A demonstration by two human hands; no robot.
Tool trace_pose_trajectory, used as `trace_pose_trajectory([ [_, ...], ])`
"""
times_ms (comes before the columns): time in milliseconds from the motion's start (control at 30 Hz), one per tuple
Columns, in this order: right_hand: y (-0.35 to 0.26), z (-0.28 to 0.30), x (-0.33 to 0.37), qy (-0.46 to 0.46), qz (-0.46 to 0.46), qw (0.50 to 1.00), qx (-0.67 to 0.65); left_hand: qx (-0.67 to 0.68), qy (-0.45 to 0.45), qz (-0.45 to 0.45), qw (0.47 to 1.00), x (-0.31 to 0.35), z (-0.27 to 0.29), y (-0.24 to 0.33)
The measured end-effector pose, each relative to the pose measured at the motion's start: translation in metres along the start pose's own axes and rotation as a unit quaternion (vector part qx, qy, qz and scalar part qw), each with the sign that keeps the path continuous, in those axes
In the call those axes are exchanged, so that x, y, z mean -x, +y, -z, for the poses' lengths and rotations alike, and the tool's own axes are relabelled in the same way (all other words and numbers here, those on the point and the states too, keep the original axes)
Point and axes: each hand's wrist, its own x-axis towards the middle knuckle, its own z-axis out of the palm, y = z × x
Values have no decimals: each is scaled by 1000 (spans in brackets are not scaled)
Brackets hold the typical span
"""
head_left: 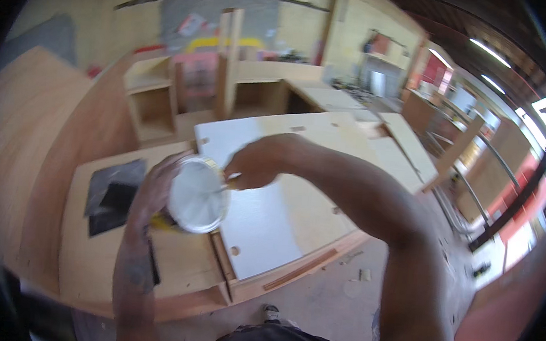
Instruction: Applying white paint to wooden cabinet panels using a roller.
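A round bucket of white paint [198, 194] is tilted toward me above the workbench. My left hand [161, 185] grips its left rim and side, fingers wrapped round the edge. At the bucket's right rim, my right hand [257, 163] is closed round a thin-handled tool [230, 179], whose lower end reaches into the paint; its head is hidden, so I cannot tell its exact kind. Beneath and to the right lies a flat wooden panel [322, 193]. Its left part carries a wet-looking white coat [259, 226], while the right part is bare pale wood.
Dark grey sheets [113, 191] lie on the wooden surface left of the bucket. A curved plywood piece [57, 174] rises at the far left. Open wooden cabinets [151, 102] stand behind. Metal rails [474, 191] and a leaning board [501, 164] are at the right.
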Motion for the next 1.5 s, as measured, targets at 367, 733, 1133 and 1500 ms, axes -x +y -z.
trace_pose_trajectory([
  [367, 9, 25, 27, -20, -16, 995, -92, 137, 15, 151, 979, -8, -6, 6],
  [733, 20, 31, 27, 5, -22, 1000, -9, 205, 54, 140, 967, 3, -7, -22],
  [1133, -10, 53, 65, 16, -96, 993, -61, 165, 49, 166, 971, -3, -3, 12],
  [1500, 21, 9, 68, 73, -23, 994, -77, 121, 53, 146, 980, -13, 6, 3],
])
